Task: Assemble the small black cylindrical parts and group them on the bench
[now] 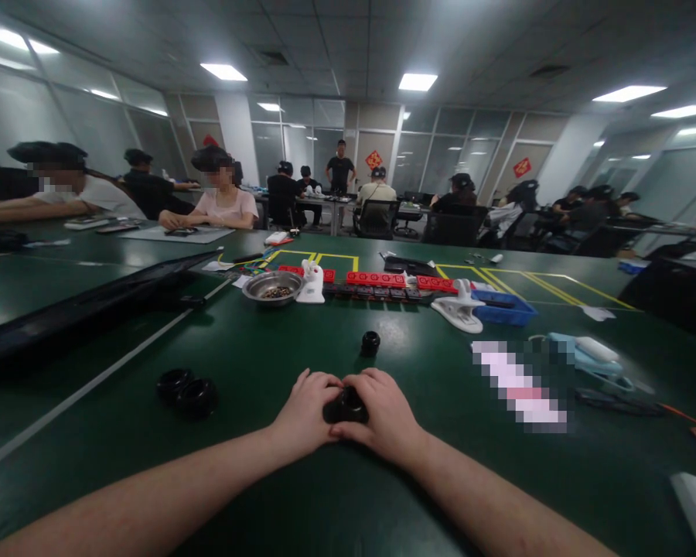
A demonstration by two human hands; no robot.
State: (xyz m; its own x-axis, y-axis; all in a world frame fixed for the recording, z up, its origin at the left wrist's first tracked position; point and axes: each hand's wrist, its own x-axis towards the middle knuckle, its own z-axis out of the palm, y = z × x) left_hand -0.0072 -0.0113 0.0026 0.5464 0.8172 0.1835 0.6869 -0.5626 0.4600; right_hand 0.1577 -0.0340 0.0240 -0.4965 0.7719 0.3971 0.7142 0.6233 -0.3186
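Both hands meet around a black ring-like part point(348, 405) on the green table point(255, 495). My left hand point(308, 410) is curled against its left side, and my right hand point(386, 410) wraps its right side, the fingers of the two hands touching at the top. The part's underside is hidden. Just beyond the hands stands a smaller-looking black round part point(370, 343). Two more black rings point(175, 384) point(197, 396) lie side by side to the left of my left hand.
Farther back are a metal bowl point(272, 287) of small parts, white stands point(312, 283) point(459, 308), red strips point(377, 278) and a blue tray point(504, 308). A long black panel point(93, 302) lies left; a light-blue device point(591, 360) lies right. People sit beyond.
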